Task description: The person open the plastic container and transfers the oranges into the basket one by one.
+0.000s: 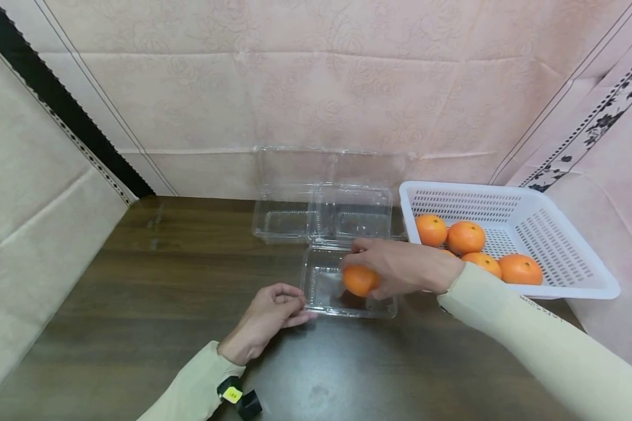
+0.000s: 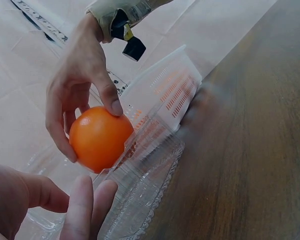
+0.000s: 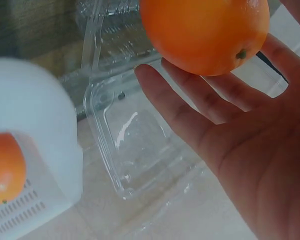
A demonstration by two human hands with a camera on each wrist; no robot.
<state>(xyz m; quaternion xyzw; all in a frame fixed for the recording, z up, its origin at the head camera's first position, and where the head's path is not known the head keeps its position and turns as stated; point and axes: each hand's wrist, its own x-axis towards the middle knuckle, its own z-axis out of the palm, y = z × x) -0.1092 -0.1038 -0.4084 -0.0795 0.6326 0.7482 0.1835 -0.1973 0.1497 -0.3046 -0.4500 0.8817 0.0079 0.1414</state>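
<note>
An orange [image 1: 360, 280] is in my right hand [image 1: 400, 266], held between thumb and fingers over the front tray of a clear plastic clamshell container [image 1: 321, 292]. Seen from the right wrist, the fingers lie along the underside of the orange [image 3: 210, 37], with its stem end showing. My left hand [image 1: 271, 316] is at the tray's front left corner, its fingertips against or very near the rim. The left wrist view puts its loosely bent fingers [image 2: 80, 205] beside the transparent wall [image 2: 145, 185]; whether they pinch the rim is hard to tell.
A white perforated basket [image 1: 569, 234] on the right holds several oranges [image 1: 466, 237]. More clear plastic sections [image 1: 284, 219] stand behind the front tray, against the cloth-covered wall [image 1: 321, 99]. Everything rests on a dark wooden table [image 1: 189, 280].
</note>
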